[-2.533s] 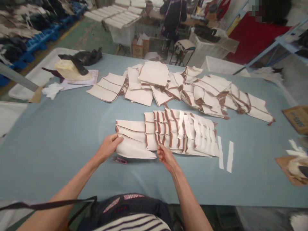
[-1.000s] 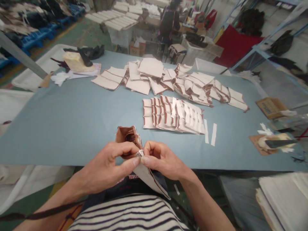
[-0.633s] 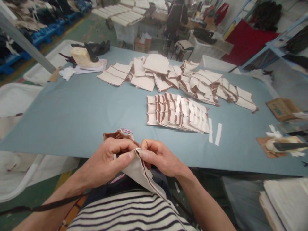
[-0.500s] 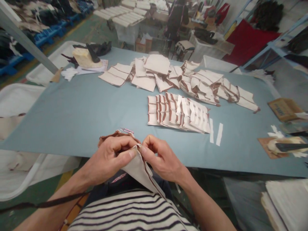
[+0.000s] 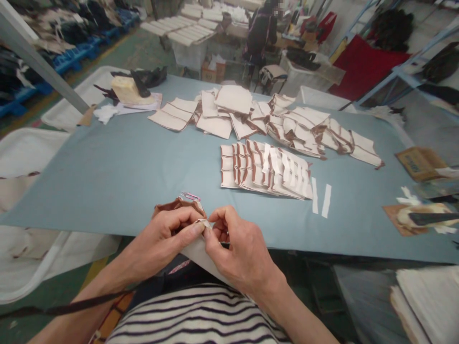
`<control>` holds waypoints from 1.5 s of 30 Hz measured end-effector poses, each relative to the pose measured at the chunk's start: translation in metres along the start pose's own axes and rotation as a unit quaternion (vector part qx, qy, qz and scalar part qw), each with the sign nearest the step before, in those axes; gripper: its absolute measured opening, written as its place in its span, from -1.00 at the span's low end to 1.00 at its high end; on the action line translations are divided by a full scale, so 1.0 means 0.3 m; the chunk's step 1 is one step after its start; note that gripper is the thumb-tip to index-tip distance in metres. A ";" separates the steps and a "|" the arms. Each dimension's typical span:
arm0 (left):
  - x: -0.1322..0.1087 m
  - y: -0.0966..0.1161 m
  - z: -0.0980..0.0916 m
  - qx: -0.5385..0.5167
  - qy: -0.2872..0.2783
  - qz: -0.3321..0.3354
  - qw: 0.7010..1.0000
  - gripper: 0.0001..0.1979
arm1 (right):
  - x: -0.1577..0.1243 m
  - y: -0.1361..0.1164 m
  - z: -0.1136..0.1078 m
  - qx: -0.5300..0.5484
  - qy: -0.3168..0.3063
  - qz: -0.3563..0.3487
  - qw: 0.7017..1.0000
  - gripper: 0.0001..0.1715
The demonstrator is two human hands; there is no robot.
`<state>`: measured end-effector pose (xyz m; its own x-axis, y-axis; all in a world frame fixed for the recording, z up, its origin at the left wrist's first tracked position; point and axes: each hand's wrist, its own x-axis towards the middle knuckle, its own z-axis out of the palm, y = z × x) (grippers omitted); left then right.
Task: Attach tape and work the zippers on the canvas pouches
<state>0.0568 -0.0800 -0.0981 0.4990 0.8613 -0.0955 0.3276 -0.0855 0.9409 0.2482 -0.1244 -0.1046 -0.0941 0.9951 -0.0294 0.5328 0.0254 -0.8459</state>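
Currently L hand [image 5: 168, 241] is pinching the edge of a beige cloth [image 5: 198, 253] btwn thumb + forefinger, lower ctr of frame. R hand [image 5: 241, 253] is curling in, thumb touching same edge; can't tell if it's pinching. Small pink tool [image 5: 192, 196] is lying just above on blue table [image 5: 118, 177]. Cloth row [image 5: 247, 167] is sitting right of ctr, 2 white strips [image 5: 326, 200] lying beside.

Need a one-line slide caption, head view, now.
Left hand pinches a cream fabric piece, right hand at its edge; beyond, brown-edged pieces overlap on a blue-grey table.
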 end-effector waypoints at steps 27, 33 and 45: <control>-0.049 -0.067 0.037 -0.118 0.024 0.001 0.993 -0.40 | -0.034 0.042 0.011 0.179 -0.065 -0.004 0.982 -0.90; -0.011 -0.010 0.029 -0.016 0.022 0.010 1.000 -0.63 | -0.027 0.048 0.022 0.143 -0.009 -0.023 0.989 -0.91; 0.119 -0.143 0.076 0.002 0.029 -0.089 0.996 -0.50 | 0.019 0.125 0.023 0.089 0.049 0.087 0.991 -0.77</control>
<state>0.0788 -0.0569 -0.1494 0.3856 0.8903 -0.2421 0.4094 0.0701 0.9097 0.2618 -0.1185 -0.1401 0.0732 0.9876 -0.1392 0.3760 -0.1566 -0.9133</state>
